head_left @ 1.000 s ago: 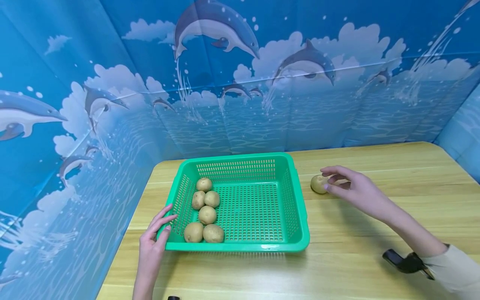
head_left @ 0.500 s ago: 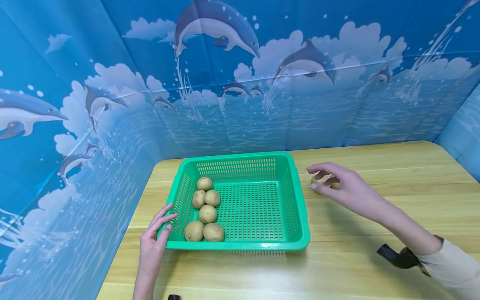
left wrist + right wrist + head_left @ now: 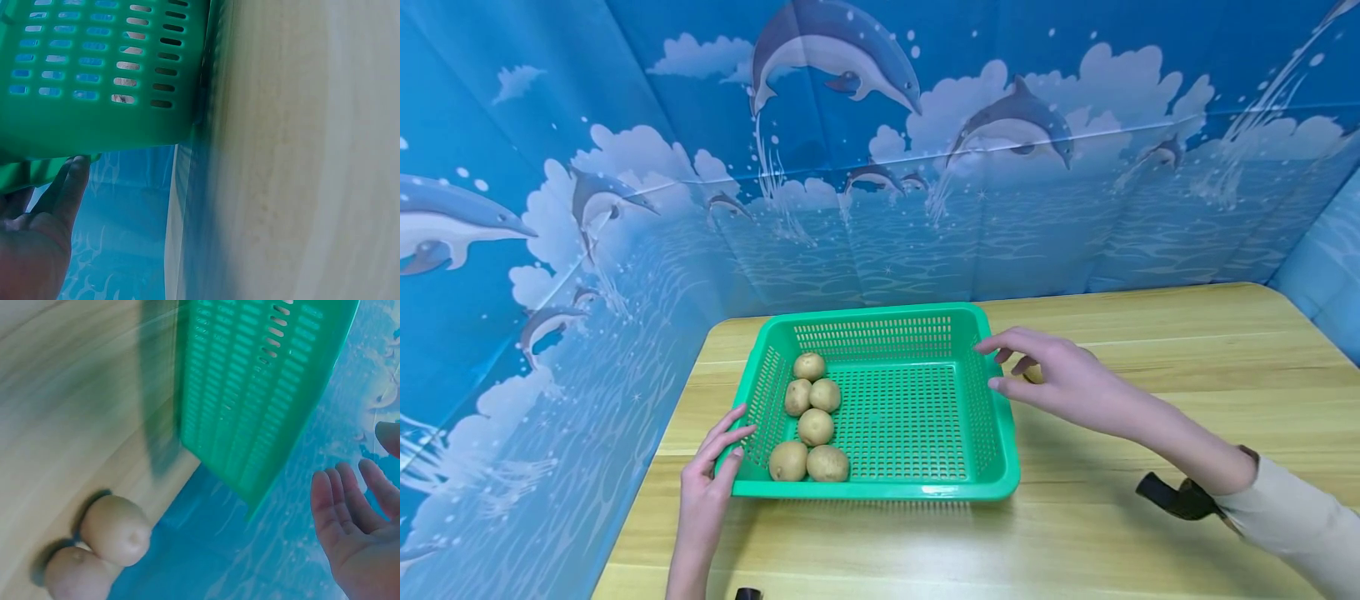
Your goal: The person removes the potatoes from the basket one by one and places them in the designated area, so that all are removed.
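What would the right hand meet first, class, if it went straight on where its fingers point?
Most likely the right rim of the green basket: in the head view, the right hand overlaps it. Height is hard to judge, so it may pass above.

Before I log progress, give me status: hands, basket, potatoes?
Left hand on basket rim. Right hand empty, near opposite rim. Six potatoes inside. Two more on table; no obstruction seen.

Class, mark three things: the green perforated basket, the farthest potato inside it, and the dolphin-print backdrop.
Green perforated basket (image 3: pixel 887 492): head view, on its near rim.
Farthest potato (image 3: pixel 809 367): head view, on its visible middle.
Dolphin-print backdrop (image 3: pixel 880 258): head view, on the printed water.
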`<state>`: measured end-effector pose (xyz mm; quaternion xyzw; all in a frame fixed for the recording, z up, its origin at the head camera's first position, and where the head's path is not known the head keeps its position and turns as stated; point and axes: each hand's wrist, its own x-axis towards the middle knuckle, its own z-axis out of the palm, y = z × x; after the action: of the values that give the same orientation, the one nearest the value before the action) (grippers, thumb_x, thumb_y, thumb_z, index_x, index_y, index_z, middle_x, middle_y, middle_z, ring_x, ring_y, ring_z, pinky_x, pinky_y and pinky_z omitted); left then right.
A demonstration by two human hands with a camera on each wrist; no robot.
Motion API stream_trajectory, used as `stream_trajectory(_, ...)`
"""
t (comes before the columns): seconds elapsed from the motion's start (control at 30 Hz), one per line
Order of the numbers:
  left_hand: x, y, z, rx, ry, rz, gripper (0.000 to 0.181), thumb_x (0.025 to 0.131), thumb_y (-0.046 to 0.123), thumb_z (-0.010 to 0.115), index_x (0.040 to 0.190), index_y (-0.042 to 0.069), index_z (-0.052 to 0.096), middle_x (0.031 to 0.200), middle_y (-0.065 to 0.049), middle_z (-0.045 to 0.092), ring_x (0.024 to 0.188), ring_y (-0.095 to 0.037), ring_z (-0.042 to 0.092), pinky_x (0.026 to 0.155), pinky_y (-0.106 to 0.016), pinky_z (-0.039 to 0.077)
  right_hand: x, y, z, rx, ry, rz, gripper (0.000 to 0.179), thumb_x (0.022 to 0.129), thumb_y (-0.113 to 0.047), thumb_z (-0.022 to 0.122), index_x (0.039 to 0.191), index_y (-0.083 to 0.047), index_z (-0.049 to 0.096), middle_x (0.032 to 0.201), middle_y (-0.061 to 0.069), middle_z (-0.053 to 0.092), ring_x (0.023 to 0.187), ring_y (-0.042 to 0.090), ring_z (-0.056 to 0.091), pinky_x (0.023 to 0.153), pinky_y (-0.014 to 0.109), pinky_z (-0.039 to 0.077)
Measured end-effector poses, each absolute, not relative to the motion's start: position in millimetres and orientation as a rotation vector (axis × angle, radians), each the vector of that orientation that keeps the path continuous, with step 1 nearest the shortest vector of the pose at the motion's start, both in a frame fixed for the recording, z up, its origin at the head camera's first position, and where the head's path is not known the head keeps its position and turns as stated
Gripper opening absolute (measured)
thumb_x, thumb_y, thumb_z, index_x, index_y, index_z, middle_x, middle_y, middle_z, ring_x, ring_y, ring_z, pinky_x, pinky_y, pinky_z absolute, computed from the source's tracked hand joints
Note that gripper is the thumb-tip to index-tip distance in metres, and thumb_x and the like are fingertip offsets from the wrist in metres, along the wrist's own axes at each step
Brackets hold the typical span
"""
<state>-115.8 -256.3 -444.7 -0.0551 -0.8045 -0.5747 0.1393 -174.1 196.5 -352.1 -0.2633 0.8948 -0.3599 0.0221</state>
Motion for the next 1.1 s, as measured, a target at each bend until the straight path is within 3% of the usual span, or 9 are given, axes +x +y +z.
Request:
stream_trajectory(0.2, -117.1, -256.2, -445.4, -0.165, -2.324, -1.654, 0.029, 0.098, -0.004, 0.051, 0.121, 0.002, 0.067, 0.147, -0.001, 0.048, 0.141, -0.016, 0.034, 0.104, -0.018, 0.032, -177.8, 181.9, -345.5, -0.897, 2.740, -1.030, 0.043, 0.093, -0.029, 0.071, 0.133, -0.027, 0.056, 0.123, -0.011, 0.060, 0.100, 0.015, 0.061, 0.071, 0.033, 0.052)
stream_trajectory(0.4, -118.0, -257.0, -445.9, -0.167, -2.324, -1.645, 0.029, 0.098, -0.004, 0.051, 0.121, 0.003, 0.067, 0.147, -0.001, 0.048, 0.141, -0.016, 0.034, 0.104, -0.018, 0.032, -186.3, 169.9, -343.4, -1.051, 2.657, -1.009, 0.042, 0.094, -0.024, 0.069, 0.134, -0.018, 0.057, 0.127, -0.007, 0.058, 0.102, 0.013, 0.059, 0.079, 0.032, 0.052)
stream_trajectory(0.57, -118.7, -257.2, -445.7, -0.167, -2.322, -1.648, 0.029, 0.098, -0.004, 0.051, 0.120, 0.003, 0.068, 0.147, 0.000, 0.049, 0.141, -0.016, 0.034, 0.104, -0.018, 0.032, -194.4, 160.8, -341.9, -1.039, 2.589, -0.970, 0.043, 0.094, -0.025, 0.068, 0.135, -0.018, 0.056, 0.125, -0.008, 0.058, 0.103, 0.011, 0.059, 0.086, 0.032, 0.052)
stream_trajectory(1.1, -118.3, -257.6, -447.4, -0.179, -2.310, -1.642, 0.029, 0.097, -0.006, 0.051, 0.119, 0.001, 0.068, 0.146, -0.002, 0.049, 0.140, -0.017, 0.036, 0.103, -0.018, 0.033, -224.4, 132.6, -335.2, -1.080, 2.447, -0.875, 0.045, 0.096, -0.028, 0.065, 0.137, -0.014, 0.054, 0.134, 0.000, 0.056, 0.116, 0.019, 0.057, 0.090, 0.038, 0.050)
